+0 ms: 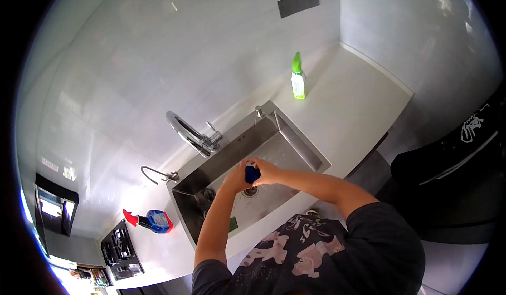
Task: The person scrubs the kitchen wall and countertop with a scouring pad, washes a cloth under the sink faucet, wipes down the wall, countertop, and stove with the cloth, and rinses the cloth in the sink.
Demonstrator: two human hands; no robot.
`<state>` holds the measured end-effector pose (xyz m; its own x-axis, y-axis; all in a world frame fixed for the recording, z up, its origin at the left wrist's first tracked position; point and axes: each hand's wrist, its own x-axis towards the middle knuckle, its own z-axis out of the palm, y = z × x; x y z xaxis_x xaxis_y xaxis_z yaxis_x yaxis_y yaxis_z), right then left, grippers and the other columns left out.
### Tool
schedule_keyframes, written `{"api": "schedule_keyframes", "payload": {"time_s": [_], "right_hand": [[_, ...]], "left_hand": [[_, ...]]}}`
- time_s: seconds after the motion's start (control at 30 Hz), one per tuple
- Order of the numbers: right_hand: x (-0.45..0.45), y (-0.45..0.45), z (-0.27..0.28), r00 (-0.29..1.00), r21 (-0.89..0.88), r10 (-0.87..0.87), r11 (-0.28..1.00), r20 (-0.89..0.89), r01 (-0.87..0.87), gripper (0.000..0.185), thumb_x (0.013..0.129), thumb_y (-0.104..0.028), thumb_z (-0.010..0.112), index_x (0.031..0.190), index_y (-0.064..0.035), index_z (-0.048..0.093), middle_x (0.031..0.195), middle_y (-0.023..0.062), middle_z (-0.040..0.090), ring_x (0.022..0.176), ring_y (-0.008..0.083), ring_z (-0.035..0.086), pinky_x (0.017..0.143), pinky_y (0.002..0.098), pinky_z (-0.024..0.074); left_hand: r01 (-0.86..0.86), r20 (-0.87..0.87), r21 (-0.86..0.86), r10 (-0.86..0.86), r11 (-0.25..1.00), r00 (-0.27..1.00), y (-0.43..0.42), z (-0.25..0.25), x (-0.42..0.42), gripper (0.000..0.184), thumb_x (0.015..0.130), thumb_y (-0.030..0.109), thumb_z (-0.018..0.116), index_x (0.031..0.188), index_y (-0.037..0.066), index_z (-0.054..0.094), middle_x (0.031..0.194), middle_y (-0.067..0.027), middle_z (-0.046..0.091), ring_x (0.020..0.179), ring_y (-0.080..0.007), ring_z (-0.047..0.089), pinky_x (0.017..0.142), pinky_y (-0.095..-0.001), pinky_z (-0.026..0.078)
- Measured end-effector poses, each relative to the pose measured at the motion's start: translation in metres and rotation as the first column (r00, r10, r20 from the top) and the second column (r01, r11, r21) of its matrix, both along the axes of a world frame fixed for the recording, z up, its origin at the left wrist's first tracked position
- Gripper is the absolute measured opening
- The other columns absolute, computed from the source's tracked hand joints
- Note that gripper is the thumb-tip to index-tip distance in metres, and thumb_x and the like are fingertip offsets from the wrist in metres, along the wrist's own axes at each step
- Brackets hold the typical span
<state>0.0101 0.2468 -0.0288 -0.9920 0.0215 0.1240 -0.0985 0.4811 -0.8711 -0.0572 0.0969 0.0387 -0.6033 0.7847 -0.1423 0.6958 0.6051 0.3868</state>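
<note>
Both of my hands meet over the sink (276, 153). A small dark blue object (253, 175) is held between them; its kind cannot be made out. My left hand (236, 178) closes on it from the left side, and my right hand (268, 173) grips it from the right. Fingers cover part of its edges, and a pale patch shows at its top. Just beneath the hands lies the round drain (250, 192). A dark item (204, 200) rests at the sink's left end, and a flat green piece (233, 224) is near the left forearm.
Behind the sink stands a curved chrome faucet (192, 134), with a thinner spout (158, 175) to its left. A green-topped spray bottle (298, 79) stands on the right counter. The blue spray bottle (155, 221) with a red trigger is left, near a black cooktop (121, 250).
</note>
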Motion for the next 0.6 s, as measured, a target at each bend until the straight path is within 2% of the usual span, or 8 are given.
{"api": "schedule_keyframes", "payload": {"time_s": [0.1, 0.17, 0.23, 0.3, 0.37, 0.43, 0.47, 0.6], "right_hand": [[0.013, 0.015, 0.0, 0.997, -0.224, 0.071, 0.973, 0.044, -0.059, 0.062, 0.064, -0.029, 0.078, 0.112, -0.0051, 0.048, 0.1, 0.015, 0.059, 0.091, 0.0275, 0.058, 0.079, 0.0359, 0.0456], [0.023, 0.024, 0.004, 0.985, -0.381, 0.118, 0.922, 0.122, -0.063, 0.06, 0.068, -0.03, 0.076, 0.114, -0.0047, 0.048, 0.101, 0.0139, 0.059, 0.092, 0.0241, 0.057, 0.08, 0.034, 0.0449], [0.031, 0.028, 0.008, 0.973, -0.492, 0.168, 0.868, 0.156, -0.071, 0.056, 0.07, -0.034, 0.075, 0.11, -0.0016, 0.053, 0.1, 0.0154, 0.06, 0.09, 0.0226, 0.059, 0.078, 0.0312, 0.0455], [0.038, 0.028, 0.007, 0.981, -0.495, 0.148, 0.866, 0.126, -0.067, 0.053, 0.071, -0.035, 0.073, 0.109, -0.0021, 0.055, 0.098, 0.0162, 0.061, 0.091, 0.0267, 0.06, 0.078, 0.0339, 0.046], [0.041, 0.03, 0.006, 0.985, -0.23, 0.071, 0.973, 0.154, -0.034, 0.042, 0.075, -0.034, 0.068, 0.105, -0.0057, 0.058, 0.096, 0.0171, 0.062, 0.091, 0.0314, 0.059, 0.076, 0.038, 0.0462], [0.042, 0.043, 0.008, 0.976, -0.029, 0.041, 0.999, 0.215, -0.036, 0.036, 0.077, -0.033, 0.066, 0.101, -0.0074, 0.061, 0.096, 0.0179, 0.061, 0.092, 0.0329, 0.058, 0.076, 0.0403, 0.0457], [0.042, 0.052, 0.011, 0.965, 0.171, 0.002, 0.984, 0.263, -0.049, 0.03, 0.078, -0.031, 0.063, 0.098, -0.009, 0.063, 0.095, 0.0186, 0.061, 0.092, 0.0345, 0.058, 0.075, 0.0426, 0.0452], [0.045, 0.094, 0.025, 0.976, 0.346, -0.219, 0.916, 0.015, 0.201, 0.02, 0.079, -0.026, 0.064, 0.087, -0.007, 0.065, 0.094, 0.0142, 0.062, 0.093, 0.0325, 0.056, 0.075, 0.0401, 0.0441]], "left_hand": [[-0.023, 0.14, 0.187, -0.004, 0.982, 0.99, -0.008, 0.008, 0.005, 0.069, 0.065, 0.022, 0.075, 0.123, 0.014, 0.038, 0.096, -0.0166, 0.063, 0.087, -0.0349, 0.061, 0.074, -0.0413, 0.048], [-0.139, 0.313, 0.091, 0.104, 0.986, 0.944, -0.006, 0.024, 0.013, 0.049, 0.072, 0.02, 0.07, 0.115, 0.01, 0.047, 0.093, -0.016, 0.063, 0.078, -0.0307, 0.062, 0.07, -0.0375, 0.047], [-0.3, 0.471, 0.242, 0.158, 0.923, 0.868, -0.013, 0.001, 0.006, 0.027, 0.079, 0.019, 0.065, 0.101, 0.007, 0.055, 0.088, -0.0131, 0.063, 0.069, -0.0235, 0.06, 0.067, -0.0344, 0.047], [-0.303, 0.4, 0.246, 0.188, 0.921, 0.897, -0.013, -0.014, 0.005, 0.019, 0.083, 0.016, 0.061, 0.098, 0.006, 0.055, 0.088, -0.0096, 0.061, 0.072, -0.0173, 0.058, 0.069, -0.0303, 0.047], [-0.309, 0.324, 0.252, 0.221, 0.917, 0.92, -0.008, -0.015, 0.008, 0.012, 0.087, 0.013, 0.056, 0.095, 0.004, 0.055, 0.088, -0.006, 0.06, 0.075, -0.0112, 0.056, 0.07, -0.0262, 0.046], [-0.091, -0.07, 0.759, 0.219, 0.645, 0.973, 0.005, -0.015, 0.007, 0.008, 0.089, 0.014, 0.053, 0.092, 0.007, 0.056, 0.084, -0.004, 0.059, 0.073, -0.0133, 0.056, 0.067, -0.0261, 0.045], [-0.515, 0.538, 0.75, 0.072, 0.415, 0.84, 0.009, -0.011, 0.01, 0.01, 0.093, 0.015, 0.047, 0.096, 0.007, 0.054, 0.084, 0.0001, 0.054, 0.077, -0.0099, 0.052, 0.07, -0.0232, 0.042], [-0.742, 0.771, 0.588, 0.055, 0.322, 0.634, 0.008, 0.003, 0.006, 0.011, 0.095, 0.015, 0.045, 0.1, 0.008, 0.051, 0.083, 0.0022, 0.051, 0.076, -0.0072, 0.047, 0.071, -0.0222, 0.04]]}}
